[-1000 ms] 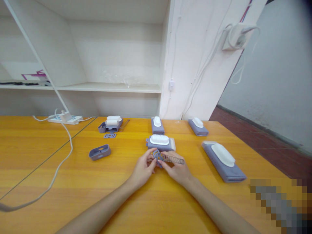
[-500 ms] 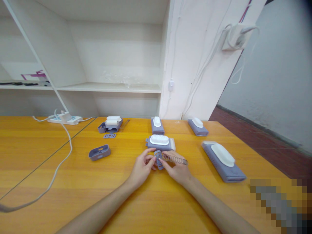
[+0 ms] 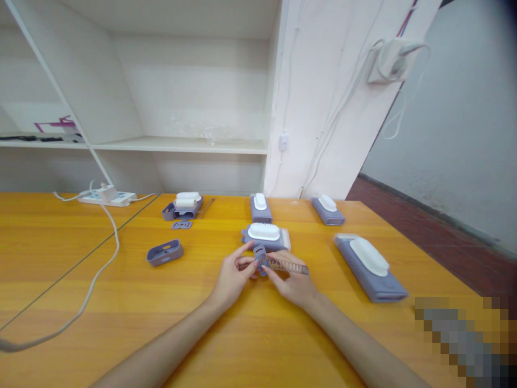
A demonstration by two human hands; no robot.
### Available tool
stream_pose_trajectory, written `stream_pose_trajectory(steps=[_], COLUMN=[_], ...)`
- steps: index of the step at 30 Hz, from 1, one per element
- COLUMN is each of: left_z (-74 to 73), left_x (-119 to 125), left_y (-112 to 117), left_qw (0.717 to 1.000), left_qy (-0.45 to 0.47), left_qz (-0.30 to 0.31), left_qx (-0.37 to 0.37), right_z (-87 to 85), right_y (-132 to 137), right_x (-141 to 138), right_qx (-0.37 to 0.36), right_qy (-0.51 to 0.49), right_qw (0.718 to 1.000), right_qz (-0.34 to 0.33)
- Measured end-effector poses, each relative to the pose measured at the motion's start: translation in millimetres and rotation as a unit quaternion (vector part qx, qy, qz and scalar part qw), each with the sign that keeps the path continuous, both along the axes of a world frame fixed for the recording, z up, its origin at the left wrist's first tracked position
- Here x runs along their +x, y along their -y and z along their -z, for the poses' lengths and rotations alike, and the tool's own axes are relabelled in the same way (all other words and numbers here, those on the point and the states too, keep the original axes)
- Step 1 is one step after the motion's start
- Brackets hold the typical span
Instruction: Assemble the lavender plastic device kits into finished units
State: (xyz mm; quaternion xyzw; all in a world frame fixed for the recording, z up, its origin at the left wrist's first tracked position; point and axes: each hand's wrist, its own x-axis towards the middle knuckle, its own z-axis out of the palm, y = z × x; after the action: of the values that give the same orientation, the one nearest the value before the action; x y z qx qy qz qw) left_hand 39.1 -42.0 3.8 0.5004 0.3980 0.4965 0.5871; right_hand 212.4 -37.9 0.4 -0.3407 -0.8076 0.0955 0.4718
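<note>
Between my hands is a small grey-purple plastic plate [image 3: 260,253] with cut-out slots, held tilted above the table. My left hand [image 3: 232,274] pinches its left side between thumb and fingers. My right hand [image 3: 294,283] grips the plate's right side, where a metal coil spring [image 3: 288,265] meets it and stretches rightward over the fingers. Whether the spring is hooked into the plate I cannot tell. Just beyond my fingertips lies a grey-purple case with a white bristled brush head [image 3: 263,231]. An oval grey-purple cover [image 3: 165,253] rests on the table left of my left hand.
Several similar brush units stand around, among them a large one [image 3: 370,267] at right. At back left, a unit [image 3: 188,203] sits beside a loose spring [image 3: 205,207] and a flat plate [image 3: 181,225]. A power strip [image 3: 109,198] trails a white cable [image 3: 115,242] across the table's left.
Both hands have raised the plate slightly and shifted it a little left, turning it somewhat. The spring has moved along with it. The things on the table stay put.
</note>
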Motion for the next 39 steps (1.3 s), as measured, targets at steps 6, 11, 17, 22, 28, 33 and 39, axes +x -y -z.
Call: stream_pose_trajectory(steps=[6,11,17,22,28,33,39], left_z=[0.5,0.8,-0.1,-2.5,-0.6,1.4,4.3], left_x=[-0.1,-1.1,-1.4,-0.9,-1.0,-1.3,0.3], left_y=[-0.4,-1.0,-1.2,-0.2,-1.6,-2.4,-3.3], left_qw=[1.0,1.0,1.0,1.0,0.999,0.999,1.0], left_qy=[0.005,0.009,0.009,0.009,0.017,0.015,-0.006], left_qz=[0.012,0.017,0.024,0.025,0.027,0.029,0.012], left_qx=[-0.008,0.007,0.006,0.002,0.0,0.003,0.005], right_z=[-0.9,-1.4,-0.1,1.2,3.2,3.9,3.4], right_y=[0.5,0.8,-0.3,-0.9,-1.5,-1.9,-1.7], right_x=[-0.6,-0.9,-0.8,-1.1,-1.8,-1.3,-0.9], right_qx=[-0.015,-0.028,-0.046,-0.053,-0.058,-0.07,-0.065], right_qy=[0.003,-0.002,-0.016,-0.033,-0.036,-0.033,-0.013], right_qw=[1.0,1.0,0.999,0.998,0.998,0.997,0.997], right_qz=[0.009,0.007,-0.004,-0.015,-0.017,-0.022,-0.03])
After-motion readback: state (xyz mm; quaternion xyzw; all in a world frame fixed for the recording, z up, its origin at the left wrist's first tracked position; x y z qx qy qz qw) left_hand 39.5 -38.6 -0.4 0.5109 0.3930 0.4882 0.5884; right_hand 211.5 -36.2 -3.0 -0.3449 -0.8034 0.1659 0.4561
